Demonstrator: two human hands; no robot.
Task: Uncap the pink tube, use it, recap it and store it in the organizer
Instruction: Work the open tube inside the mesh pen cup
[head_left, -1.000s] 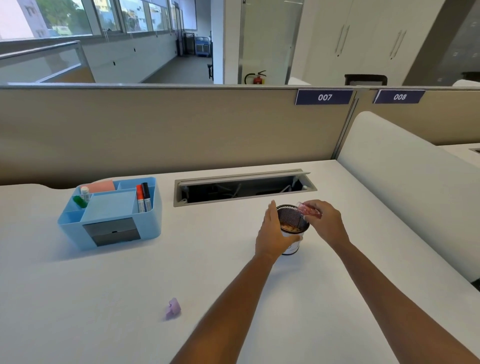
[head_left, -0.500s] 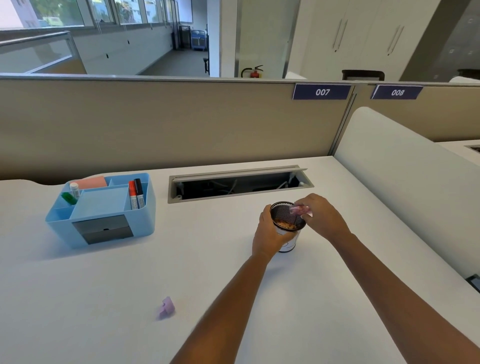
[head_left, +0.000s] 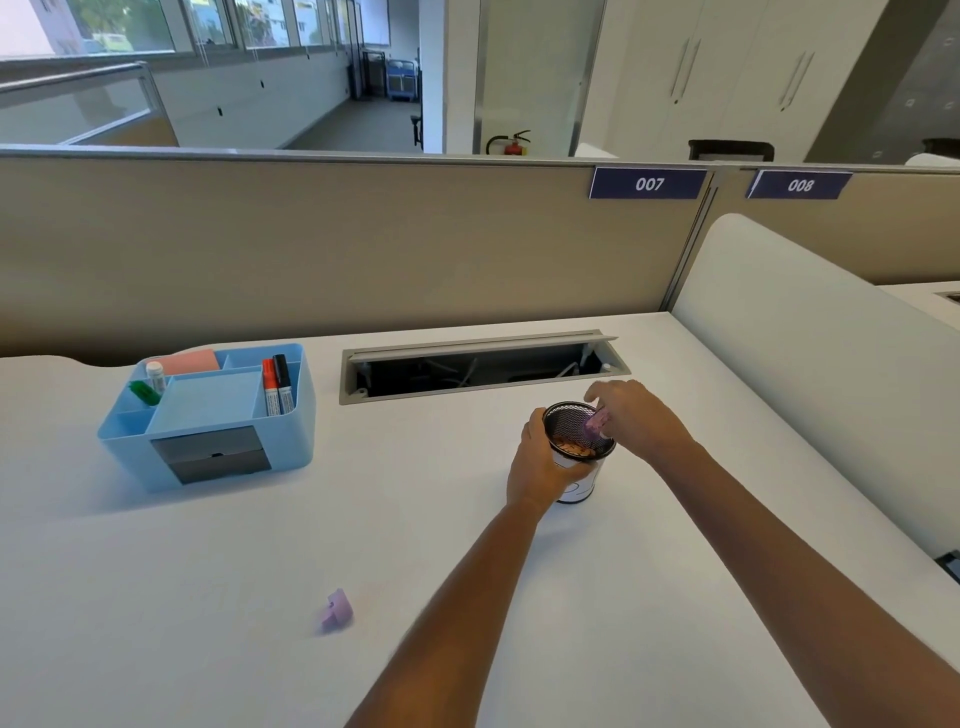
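Over at about 3 o'clock on the white desk (head_left: 208, 597), the left hand (head_left: 540, 462) is wrapped around a black mesh cup (head_left: 577, 447), fingers curled on its side. Right hand (head_left: 631, 418) is pinching the pink tube (head_left: 596, 424) and tipping it down into the cup's mouth, end just inside the rim. Some brownish stuff sits in the cup, can't tell what. Purple cap (head_left: 336, 617) is lying alone at roughly 7 o'clock from the cup, well apart. Blue organizer (head_left: 208, 415) sits way off at 9 o'clock with red and black markers (head_left: 277, 387) standing in it.
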